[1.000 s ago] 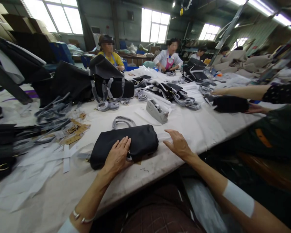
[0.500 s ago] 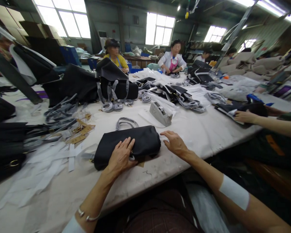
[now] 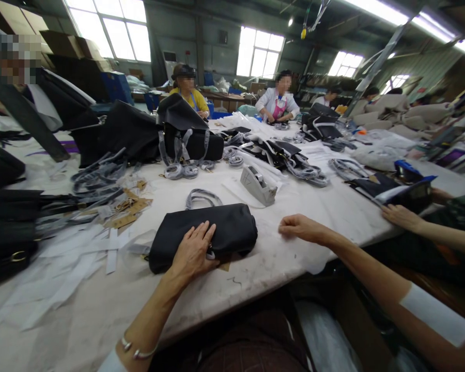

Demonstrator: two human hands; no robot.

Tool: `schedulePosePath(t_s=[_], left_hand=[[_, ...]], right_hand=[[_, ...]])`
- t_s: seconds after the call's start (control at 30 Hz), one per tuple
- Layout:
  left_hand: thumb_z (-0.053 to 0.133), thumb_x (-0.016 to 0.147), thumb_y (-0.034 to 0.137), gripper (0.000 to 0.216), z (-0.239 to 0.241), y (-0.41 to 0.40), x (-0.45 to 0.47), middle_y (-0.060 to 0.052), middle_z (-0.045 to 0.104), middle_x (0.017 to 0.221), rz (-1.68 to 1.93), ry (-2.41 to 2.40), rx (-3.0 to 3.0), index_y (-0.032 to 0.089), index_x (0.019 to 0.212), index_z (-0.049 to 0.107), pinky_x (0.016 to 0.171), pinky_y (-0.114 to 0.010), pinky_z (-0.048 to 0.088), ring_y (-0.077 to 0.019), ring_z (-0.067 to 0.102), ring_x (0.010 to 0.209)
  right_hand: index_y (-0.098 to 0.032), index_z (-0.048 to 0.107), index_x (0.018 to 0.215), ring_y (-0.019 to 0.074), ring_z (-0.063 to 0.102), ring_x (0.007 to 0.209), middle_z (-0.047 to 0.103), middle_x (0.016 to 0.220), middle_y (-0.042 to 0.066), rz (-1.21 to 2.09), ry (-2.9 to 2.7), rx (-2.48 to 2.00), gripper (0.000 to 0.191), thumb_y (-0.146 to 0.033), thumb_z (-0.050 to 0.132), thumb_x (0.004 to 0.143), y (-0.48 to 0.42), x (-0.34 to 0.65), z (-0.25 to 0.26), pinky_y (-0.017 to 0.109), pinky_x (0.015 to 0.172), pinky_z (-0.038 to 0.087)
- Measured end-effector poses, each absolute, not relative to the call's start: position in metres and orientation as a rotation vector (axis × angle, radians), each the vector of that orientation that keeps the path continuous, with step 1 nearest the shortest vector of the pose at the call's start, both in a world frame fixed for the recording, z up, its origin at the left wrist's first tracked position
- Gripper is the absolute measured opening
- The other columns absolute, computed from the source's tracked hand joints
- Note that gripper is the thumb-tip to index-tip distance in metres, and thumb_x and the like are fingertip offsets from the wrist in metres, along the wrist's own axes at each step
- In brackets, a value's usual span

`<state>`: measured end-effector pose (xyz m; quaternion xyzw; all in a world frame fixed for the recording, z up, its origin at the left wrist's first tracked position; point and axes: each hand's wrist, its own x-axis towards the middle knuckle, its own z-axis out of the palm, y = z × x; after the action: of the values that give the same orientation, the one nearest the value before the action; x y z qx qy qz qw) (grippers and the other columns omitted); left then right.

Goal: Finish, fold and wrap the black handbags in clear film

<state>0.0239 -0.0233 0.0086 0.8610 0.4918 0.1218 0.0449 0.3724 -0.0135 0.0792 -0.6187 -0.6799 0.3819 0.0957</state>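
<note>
The left hand point(image 3: 194, 249) lies flat at the centre of the frame, fingers extended and close together, pressing on a black, soft, smooth-surfaced folded bag point(image 3: 232, 227). The bag makes a long, rounded bundle, slightly tilted across the frame, with creases near its right end and a small metal fitting point(image 3: 209, 249) showing beside the fingers. It rests on the white-covered desk point(image 3: 263, 279), under the left palm and to the left of the right hand point(image 3: 300, 228). The right hand is apart from it, fingers curled inward; whether they pinch anything cannot be told.

Just behind the bag arches a looped grey strap in clear wrapping point(image 3: 203, 191). Near it, around the middle of the frame, stands a grey wedge-shaped tape dispenser point(image 3: 259, 190). Left of the bag are brown card tags point(image 3: 124, 221) and white paper strips point(image 3: 70, 263).

Farther back, a black bag with plastic-wrapped handles point(image 3: 194, 144) stands left of centre. At the right edge, a co-worker's hand point(image 3: 403, 217) touches a black item with a bright blue edge point(image 3: 414, 196).

In the upper left, brown cardboard boxes point(image 3: 62, 44) are stacked beside a blue box point(image 3: 116, 87); their contents are hidden. Two co-workers sit across the desk, one in a yellow top point(image 3: 202, 105), the other in a pink apron point(image 3: 280, 110).
</note>
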Motion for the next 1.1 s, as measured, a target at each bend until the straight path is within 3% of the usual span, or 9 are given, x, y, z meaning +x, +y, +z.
schedulePosePath(t_s=[0.13,0.27,0.43,0.5,0.6,0.7,0.83,1.0,1.1], left_hand=[[0.07,0.067,0.044,0.086,0.007,-0.024,0.023,-0.02,0.041,0.148,0.393,1.494,2.632,0.013,0.143,0.041,0.112,-0.048,0.03,-0.0314,0.04,0.136],[0.071,0.066,0.044,0.089,0.001,-0.023,0.022,-0.019,0.041,0.148,0.418,1.494,2.629,0.015,0.143,0.039,0.112,-0.048,0.03,-0.0312,0.039,0.137],[0.075,0.063,0.051,0.094,0.003,-0.021,0.019,-0.019,0.04,0.148,0.464,1.455,2.53,0.016,0.143,0.039,0.113,-0.05,0.028,-0.0322,0.037,0.138],[0.072,0.067,0.051,0.084,0.008,-0.021,0.019,-0.017,0.048,0.143,0.526,1.455,2.413,0.017,0.139,0.044,0.112,-0.05,0.03,-0.0314,0.043,0.134],[0.068,0.074,0.047,0.052,0.017,-0.019,0.019,-0.011,0.066,0.119,0.672,1.494,2.177,0.019,0.118,0.059,0.101,-0.044,0.043,-0.0282,0.061,0.112],[0.071,0.071,0.045,0.047,0.02,-0.018,0.018,-0.007,0.069,0.105,0.821,1.471,2.002,0.021,0.11,0.062,0.087,-0.037,0.051,-0.0253,0.066,0.096],[0.066,0.075,0.043,0.053,0.017,-0.014,0.014,-0.008,0.066,0.113,0.993,1.443,1.795,0.019,0.122,0.055,0.088,-0.037,0.05,-0.0248,0.064,0.101],[0.053,0.08,0.03,0.029,0.016,-0.012,0.006,-0.004,0.069,0.094,1.198,1.478,1.561,0.018,0.105,0.061,0.076,-0.032,0.052,-0.0195,0.065,0.083],[0.048,0.074,0.019,0.026,0.018,-0.013,-0.003,-0.002,0.067,0.085,1.293,1.481,1.505,0.018,0.098,0.06,0.076,-0.031,0.052,-0.0175,0.065,0.078]], right_hand=[[-0.015,0.064,0.07,0.011,0.053,0.056,0.063,0.063,0.0,1.57,-1.835,-1.485,0.023,-0.037,0.063,0.077,-0.022,0.342,0.107,0.023,0.055,0.04],[-0.015,0.067,0.07,0.0083,0.049,0.055,0.063,0.063,-0.001,1.591,-1.804,-1.322,0.013,-0.027,0.068,0.071,-0.012,0.285,0.104,0.019,0.05,0.039],[-0.015,0.069,0.074,0.0064,0.048,0.045,0.06,0.055,-0.003,1.673,-1.499,-1.46,0.013,-0.027,0.069,0.069,0.02,0.224,0.058,0.015,0.039,0.037],[-0.016,0.071,0.081,0.0086,0.056,0.049,0.067,0.067,0.0,1.761,-1.484,-1.466,0.019,-0.032,0.067,0.073,0.029,0.214,0.044,0.016,0.037,0.042],[-0.016,0.071,0.088,0.0105,0.063,0.053,0.072,0.083,0.004,1.802,-1.573,-1.43,0.023,-0.033,0.065,0.074,0.034,0.21,0.034,0.016,0.035,0.044],[-0.017,0.071,0.096,0.0104,0.064,0.054,0.071,0.082,0.003,1.744,-1.695,-1.38,0.026,-0.028,0.065,0.074,0.032,0.212,0.033,0.014,0.034,0.041],[-0.023,0.07,0.108,0.0081,0.058,0.048,0.066,0.071,-0.003,1.501,-1.901,-1.393,0.032,-0.025,0.06,0.078,0.023,0.206,0.03,0.015,0.037,0.036],[-0.023,0.068,0.113,0.0116,0.057,0.06,0.068,0.075,-0.003,0.888,-2.05,-1.396,0.039,-0.017,0.062,0.074,0.009,0.193,0.022,0.024,0.061,0.045],[-0.022,0.062,0.12,0.0116,0.055,0.06,0.069,0.079,-0.002,0.816,-1.976,-1.352,0.044,-0.019,0.062,0.076,0.004,0.192,0.014,0.024,0.065,0.045]])
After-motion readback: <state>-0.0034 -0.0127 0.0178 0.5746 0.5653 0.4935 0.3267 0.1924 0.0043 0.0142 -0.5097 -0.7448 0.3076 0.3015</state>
